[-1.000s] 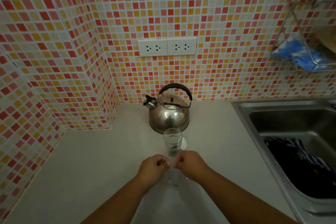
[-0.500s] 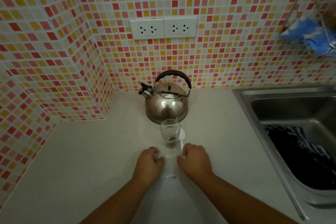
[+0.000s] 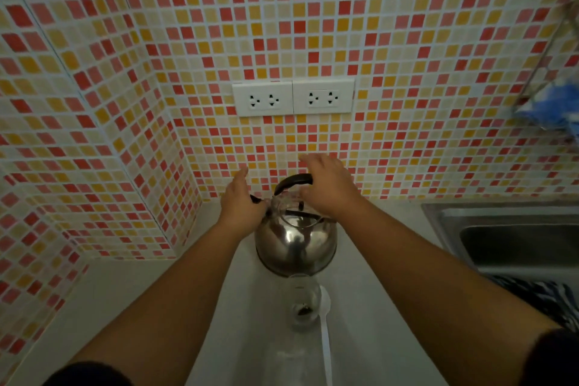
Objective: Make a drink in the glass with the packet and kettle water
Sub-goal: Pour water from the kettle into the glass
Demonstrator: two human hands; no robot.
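A steel kettle (image 3: 296, 241) with a black handle (image 3: 293, 182) stands on the counter by the tiled wall. My left hand (image 3: 241, 200) is at its spout, fingers stretched out, and covers the spout. My right hand (image 3: 327, 188) hovers over the right end of the handle with fingers spread. The clear glass (image 3: 302, 301) stands in front of the kettle with dark powder at its bottom. A white spoon (image 3: 326, 329) lies to its right. A faint clear packet (image 3: 289, 357) lies on the counter below the glass.
The pale counter (image 3: 156, 307) runs into a tiled corner on the left. A steel sink (image 3: 517, 229) with a dark striped cloth (image 3: 545, 294) is on the right. Two wall sockets (image 3: 293, 99) sit above the kettle. A wire rack with blue items (image 3: 551, 103) hangs at upper right.
Both hands have left the packet near the glass and reached forward to the kettle. The packet now lies on the counter. The camera has moved closer and tilted.
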